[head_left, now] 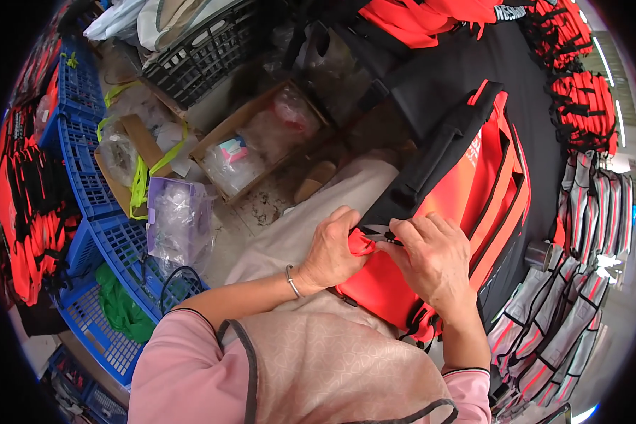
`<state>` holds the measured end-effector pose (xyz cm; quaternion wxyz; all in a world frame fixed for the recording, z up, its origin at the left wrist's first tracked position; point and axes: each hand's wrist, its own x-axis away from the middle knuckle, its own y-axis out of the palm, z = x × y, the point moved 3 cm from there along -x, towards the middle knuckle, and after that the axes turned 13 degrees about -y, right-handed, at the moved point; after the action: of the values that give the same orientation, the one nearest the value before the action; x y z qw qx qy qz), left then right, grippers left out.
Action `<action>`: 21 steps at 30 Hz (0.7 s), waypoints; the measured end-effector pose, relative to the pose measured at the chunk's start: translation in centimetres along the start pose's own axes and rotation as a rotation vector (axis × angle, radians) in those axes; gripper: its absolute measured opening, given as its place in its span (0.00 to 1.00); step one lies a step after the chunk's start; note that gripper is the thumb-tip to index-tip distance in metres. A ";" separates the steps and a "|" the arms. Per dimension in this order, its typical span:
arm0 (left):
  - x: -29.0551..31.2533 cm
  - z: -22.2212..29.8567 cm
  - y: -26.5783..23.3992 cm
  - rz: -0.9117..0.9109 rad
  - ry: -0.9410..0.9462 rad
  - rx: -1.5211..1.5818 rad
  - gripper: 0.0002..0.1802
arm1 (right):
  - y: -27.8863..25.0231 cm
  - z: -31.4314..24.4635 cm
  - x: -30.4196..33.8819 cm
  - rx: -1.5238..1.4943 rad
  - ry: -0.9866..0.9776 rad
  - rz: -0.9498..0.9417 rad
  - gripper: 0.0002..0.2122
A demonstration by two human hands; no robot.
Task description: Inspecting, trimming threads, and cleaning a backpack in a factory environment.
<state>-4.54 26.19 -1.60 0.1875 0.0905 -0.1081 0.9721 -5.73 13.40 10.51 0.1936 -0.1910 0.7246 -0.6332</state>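
Observation:
A bright orange-red bag with black trim, several zips and a black padded strip along its side leans across my lap and the dark-covered surface. The fingers of my left hand are closed on a bunched piece of the bag's red fabric at its near left edge. Right beside it my right hand pinches the black-trimmed edge, thumb and fingertips together. A small pale and black bit shows between the two hands, too small to name. My fingers partly cover that spot.
On the floor stand an open cardboard box with plastic-wrapped items and a purple box. Blue crates line the left, and a black crate is behind. Grey bags and red bags are piled at the right.

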 end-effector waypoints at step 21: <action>0.6 -0.4 0.2 -0.062 0.093 0.058 0.12 | -0.7 2.4 -3.6 -0.205 -0.360 -0.213 0.07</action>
<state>-5.18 26.35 -1.88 0.2194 0.0540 -0.0680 0.9718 -1.36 13.14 11.03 0.2316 -0.3950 0.7146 -0.5288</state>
